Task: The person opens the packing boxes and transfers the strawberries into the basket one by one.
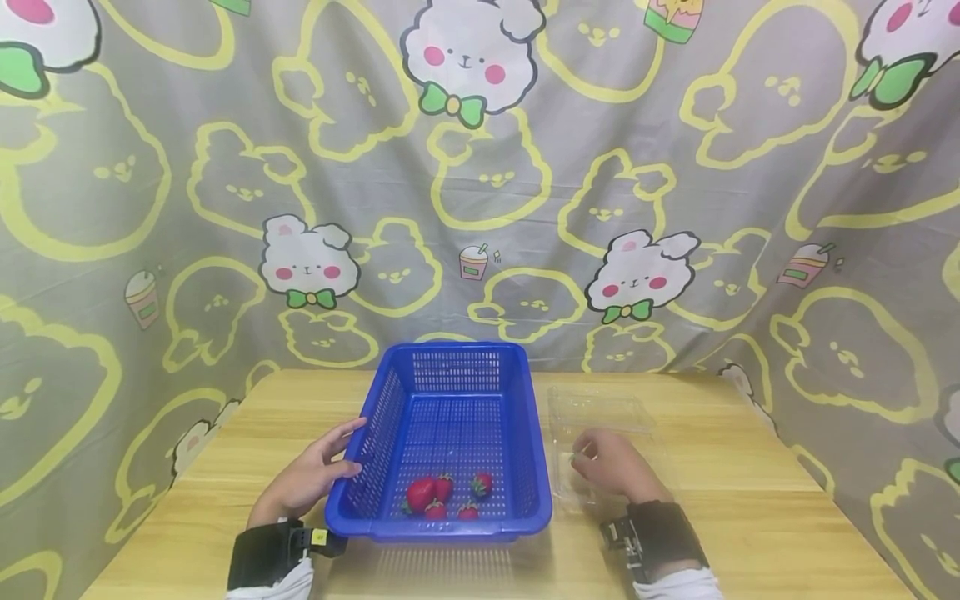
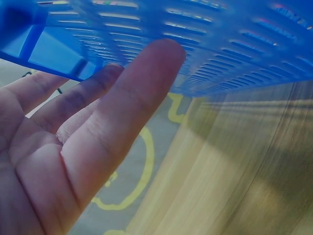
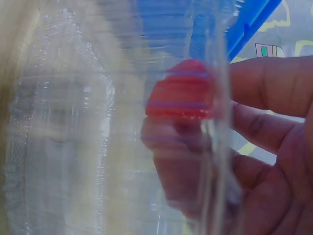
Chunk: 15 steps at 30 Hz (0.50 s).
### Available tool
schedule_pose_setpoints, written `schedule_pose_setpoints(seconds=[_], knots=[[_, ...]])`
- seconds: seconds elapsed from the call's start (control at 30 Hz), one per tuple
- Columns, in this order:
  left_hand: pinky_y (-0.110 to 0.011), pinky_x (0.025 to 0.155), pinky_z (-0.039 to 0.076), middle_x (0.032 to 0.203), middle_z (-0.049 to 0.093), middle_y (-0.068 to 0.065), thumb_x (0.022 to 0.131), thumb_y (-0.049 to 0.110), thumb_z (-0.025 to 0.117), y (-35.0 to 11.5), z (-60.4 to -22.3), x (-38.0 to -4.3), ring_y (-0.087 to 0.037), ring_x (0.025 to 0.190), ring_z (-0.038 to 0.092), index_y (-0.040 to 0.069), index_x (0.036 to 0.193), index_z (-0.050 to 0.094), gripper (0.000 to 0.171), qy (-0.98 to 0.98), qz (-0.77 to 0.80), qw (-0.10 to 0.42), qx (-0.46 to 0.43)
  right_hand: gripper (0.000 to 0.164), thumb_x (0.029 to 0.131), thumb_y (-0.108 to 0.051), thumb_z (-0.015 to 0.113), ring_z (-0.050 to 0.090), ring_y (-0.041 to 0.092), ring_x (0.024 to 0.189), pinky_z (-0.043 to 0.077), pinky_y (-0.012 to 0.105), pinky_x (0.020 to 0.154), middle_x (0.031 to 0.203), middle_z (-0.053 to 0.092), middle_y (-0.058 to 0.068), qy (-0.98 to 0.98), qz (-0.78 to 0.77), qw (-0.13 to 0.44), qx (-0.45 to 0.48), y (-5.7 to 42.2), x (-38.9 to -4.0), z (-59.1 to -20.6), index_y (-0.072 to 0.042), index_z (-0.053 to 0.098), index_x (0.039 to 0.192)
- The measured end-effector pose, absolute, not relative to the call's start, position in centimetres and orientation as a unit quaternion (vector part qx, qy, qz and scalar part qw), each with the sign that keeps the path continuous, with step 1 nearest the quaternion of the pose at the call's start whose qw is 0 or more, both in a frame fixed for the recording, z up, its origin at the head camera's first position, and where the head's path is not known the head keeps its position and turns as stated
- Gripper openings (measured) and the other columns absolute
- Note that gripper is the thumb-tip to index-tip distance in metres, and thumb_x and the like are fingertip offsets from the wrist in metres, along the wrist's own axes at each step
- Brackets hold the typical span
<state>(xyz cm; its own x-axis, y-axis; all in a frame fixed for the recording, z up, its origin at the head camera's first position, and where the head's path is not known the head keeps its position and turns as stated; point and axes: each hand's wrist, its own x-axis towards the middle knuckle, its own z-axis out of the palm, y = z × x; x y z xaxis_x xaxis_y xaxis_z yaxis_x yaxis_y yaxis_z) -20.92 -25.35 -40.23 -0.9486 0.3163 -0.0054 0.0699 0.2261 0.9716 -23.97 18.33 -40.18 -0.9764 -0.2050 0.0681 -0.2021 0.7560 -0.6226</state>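
My left hand rests its fingertips and thumb against the left side of a blue plastic basket. The left wrist view shows those fingers nearly straight along the slotted wall. Several red strawberries with green leaves lie at the basket's near end. To the right of it, my right hand reaches into a clear plastic box. In the right wrist view, a strawberry shows through the clear wall, pinched at the fingertips of that hand.
Basket and box stand side by side on a light wood-grain table. A grey curtain with rabbit and yellow outline prints hangs behind and along both sides. Each wrist wears a black strap with a small camera.
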Motion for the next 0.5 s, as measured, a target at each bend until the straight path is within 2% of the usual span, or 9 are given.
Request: schedule_pose_setpoints(seconds=[0.5], knots=[[-0.06, 0.089, 0.049, 0.148, 0.016, -0.039, 0.091, 0.001, 0.055, -25.36, -40.22, -20.91, -0.056, 0.122, 0.039, 0.003, 0.149, 0.016, 0.069, 0.773, 0.613, 0.103, 0.125, 0.015, 0.078, -0.012, 0.069, 0.061, 0.023, 0.074, 0.053, 0.043, 0.066, 0.081, 0.066, 0.01, 0.94, -0.321, -0.023, -0.114, 18.22, -23.83, -39.99, -0.007, 0.064, 0.092]])
